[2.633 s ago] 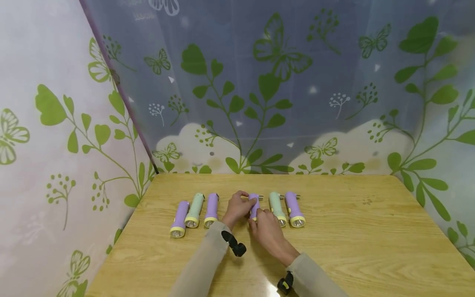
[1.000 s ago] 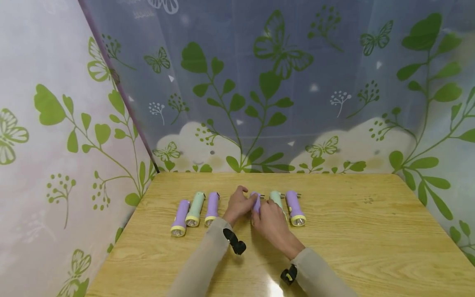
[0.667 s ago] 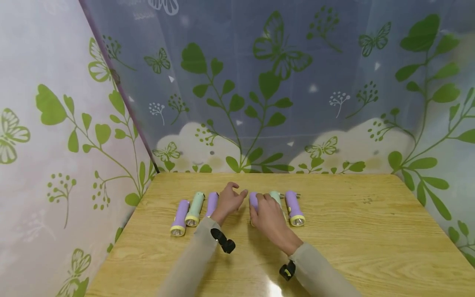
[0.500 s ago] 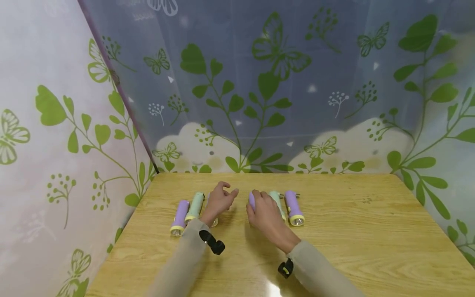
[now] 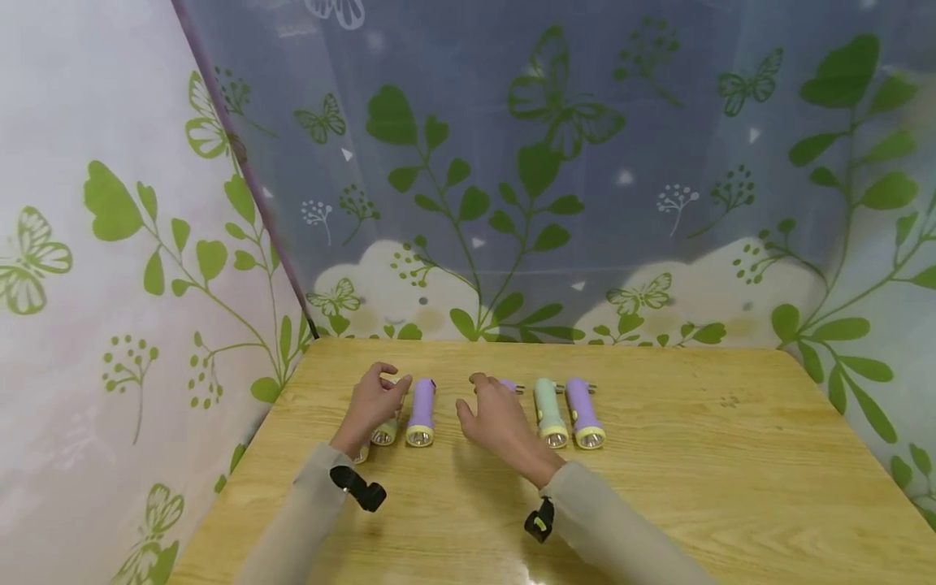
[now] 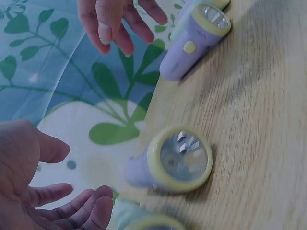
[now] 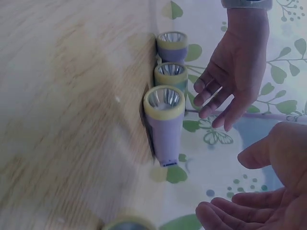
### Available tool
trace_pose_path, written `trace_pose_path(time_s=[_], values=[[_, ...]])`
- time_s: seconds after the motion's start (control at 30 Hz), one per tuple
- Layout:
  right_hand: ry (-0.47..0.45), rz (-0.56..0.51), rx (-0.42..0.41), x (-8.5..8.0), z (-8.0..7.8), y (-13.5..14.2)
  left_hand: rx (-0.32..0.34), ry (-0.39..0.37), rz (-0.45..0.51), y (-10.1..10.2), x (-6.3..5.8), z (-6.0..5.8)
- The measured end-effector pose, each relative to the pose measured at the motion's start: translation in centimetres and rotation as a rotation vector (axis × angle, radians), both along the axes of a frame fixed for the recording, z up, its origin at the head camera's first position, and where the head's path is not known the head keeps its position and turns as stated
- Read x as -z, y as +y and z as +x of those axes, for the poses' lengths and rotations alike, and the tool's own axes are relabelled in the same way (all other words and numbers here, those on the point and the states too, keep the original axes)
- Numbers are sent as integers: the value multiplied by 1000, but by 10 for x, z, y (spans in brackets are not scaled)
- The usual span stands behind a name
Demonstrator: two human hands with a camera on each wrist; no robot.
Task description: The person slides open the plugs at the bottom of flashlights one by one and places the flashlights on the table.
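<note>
Over the left end of a row of flashlights hovers my left hand (image 5: 371, 404), fingers loosely bent and holding nothing. It covers most of the leftmost flashlight and part of the green flashlight (image 5: 385, 432); a purple flashlight (image 5: 422, 406) lies just right of it. My right hand (image 5: 497, 414) is raised, fingers relaxed, partly hiding a purple flashlight (image 5: 508, 385) with metal prongs sticking out to the right. Right of that lie a green flashlight (image 5: 548, 406) and a purple flashlight (image 5: 582, 406), also with prongs out. The right wrist view shows my empty right hand (image 7: 268, 191) near a purple flashlight (image 7: 165, 129).
The flashlights lie with yellow-rimmed lenses toward me on a wooden table (image 5: 702, 471). A patterned curtain (image 5: 468, 203) hangs at the table's back edge, with more patterned cloth (image 5: 146, 244) along the left. Black straps with small devices circle both wrists.
Both hands were on the purple flashlight in the middle. My left hand let go and moved left over the left group; my right hand then released it and lifted slightly left.
</note>
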State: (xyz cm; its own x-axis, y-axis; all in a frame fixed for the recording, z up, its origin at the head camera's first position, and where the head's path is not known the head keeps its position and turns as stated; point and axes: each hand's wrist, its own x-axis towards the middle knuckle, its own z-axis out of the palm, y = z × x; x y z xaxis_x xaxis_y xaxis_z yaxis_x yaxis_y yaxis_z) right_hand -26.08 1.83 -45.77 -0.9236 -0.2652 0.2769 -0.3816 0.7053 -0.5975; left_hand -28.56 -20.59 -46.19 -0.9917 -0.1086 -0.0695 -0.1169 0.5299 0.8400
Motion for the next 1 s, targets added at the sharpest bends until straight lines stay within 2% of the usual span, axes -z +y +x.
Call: trace_pose_path(time_s=[0.33,0.63,0.77,1.0], values=[[-215,-108,-67,10,-9,-29,-39,-8,-42,-40,1,15],[-398,-162,-26,24,-17,-52,-98,-17,-71,-68,6,27],[-426,-178,-3,32,-17,-60,-107,-13,-80,-77,10,32],[-387,-179,44,42,-16,-72,-116,-35,-56,-88,14,37]])
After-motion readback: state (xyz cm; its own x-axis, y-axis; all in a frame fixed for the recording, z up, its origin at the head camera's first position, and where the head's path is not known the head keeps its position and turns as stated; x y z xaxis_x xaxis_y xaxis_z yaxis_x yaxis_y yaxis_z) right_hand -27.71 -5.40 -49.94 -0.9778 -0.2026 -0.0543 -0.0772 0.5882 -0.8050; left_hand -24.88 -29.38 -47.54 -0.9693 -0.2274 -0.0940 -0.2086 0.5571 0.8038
